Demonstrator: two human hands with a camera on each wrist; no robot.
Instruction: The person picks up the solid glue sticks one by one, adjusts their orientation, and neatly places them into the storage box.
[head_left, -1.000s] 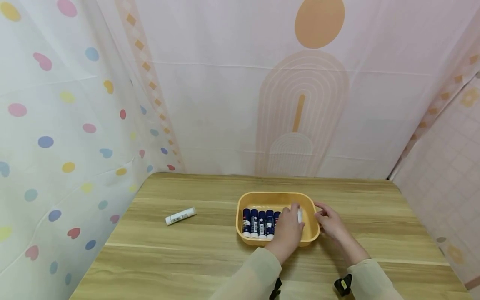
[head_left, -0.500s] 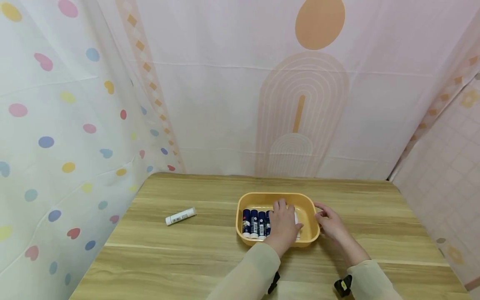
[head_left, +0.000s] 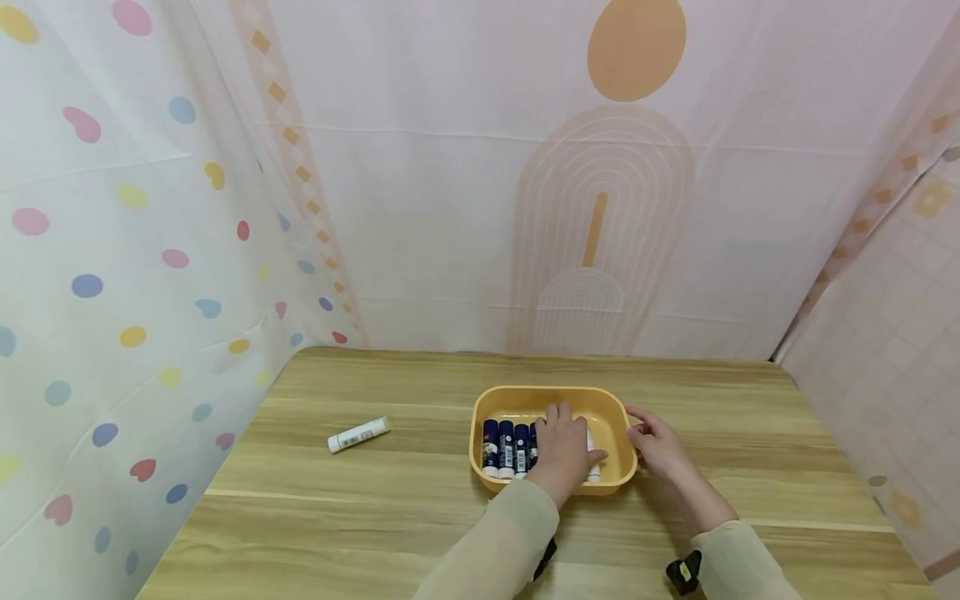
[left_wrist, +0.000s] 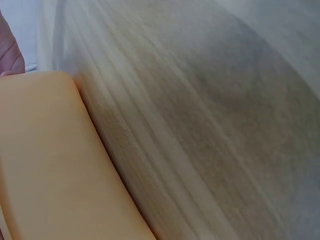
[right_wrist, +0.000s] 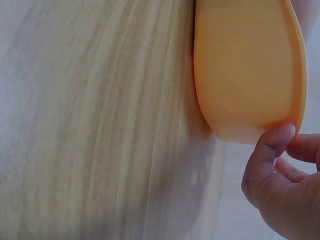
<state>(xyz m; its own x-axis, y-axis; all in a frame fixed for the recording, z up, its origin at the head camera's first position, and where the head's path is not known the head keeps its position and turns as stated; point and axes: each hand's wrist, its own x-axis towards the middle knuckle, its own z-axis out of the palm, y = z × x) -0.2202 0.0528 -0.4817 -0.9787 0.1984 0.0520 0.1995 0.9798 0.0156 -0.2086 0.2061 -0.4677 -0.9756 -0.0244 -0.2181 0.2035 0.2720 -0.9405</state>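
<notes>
A yellow plastic tray holds a row of dark-blue glue sticks with white ends, including a blue glue stick. My left hand reaches down into the tray, its fingers laid over the right part of the row. Its thumb is stretched out to the right across a white glue stick. What lies under the palm is hidden, and the left wrist view shows mostly the tray's outer wall. At the tray's right end, my right hand pinches the rim, as the right wrist view also shows.
A single white glue stick lies on the wooden table to the left of the tray. Patterned curtains hang behind the table and along both sides. Black straps are on both wrists.
My left hand has shifted left from the white glue stick to lie over the blue ones, its thumb now spread to the right. My right hand stays on the rim.
</notes>
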